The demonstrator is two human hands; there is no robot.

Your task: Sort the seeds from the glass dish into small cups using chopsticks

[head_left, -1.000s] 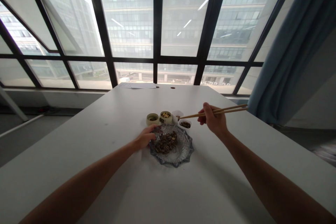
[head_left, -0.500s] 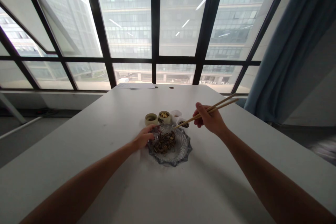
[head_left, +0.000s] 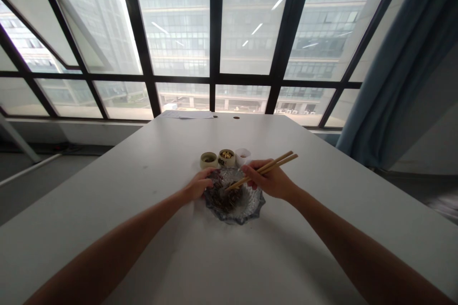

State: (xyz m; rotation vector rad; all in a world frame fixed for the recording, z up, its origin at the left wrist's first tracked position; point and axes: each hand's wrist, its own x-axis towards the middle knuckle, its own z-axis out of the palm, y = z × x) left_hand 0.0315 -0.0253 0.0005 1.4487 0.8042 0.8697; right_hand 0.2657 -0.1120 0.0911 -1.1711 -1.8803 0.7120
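Note:
A scalloped glass dish [head_left: 250, 209] holding a heap of dark striped seeds [head_left: 227, 198] sits on the white table [head_left: 143, 228]. My left hand [head_left: 198, 185] rests curled against the dish's left rim and steadies it. My right hand [head_left: 269, 180] is closed on a pair of wooden chopsticks [head_left: 266, 169], whose tips dip into the seeds over the dish. Behind the dish stand small cups: a beige cup [head_left: 208, 159], a cup with pale nuts [head_left: 226, 157] and a white cup [head_left: 243, 154].
A sheet of paper [head_left: 186, 115] lies at the table's far edge by two small holes. A wall of windows [head_left: 214, 33] with dark frames rises behind. A blue-grey curtain [head_left: 400, 66] hangs on the right.
My right hand has come down and to the left from above the small cups, bringing the chopstick tips into the seeds. It now hides the small dish that stood behind the glass dish. My left hand has stayed put.

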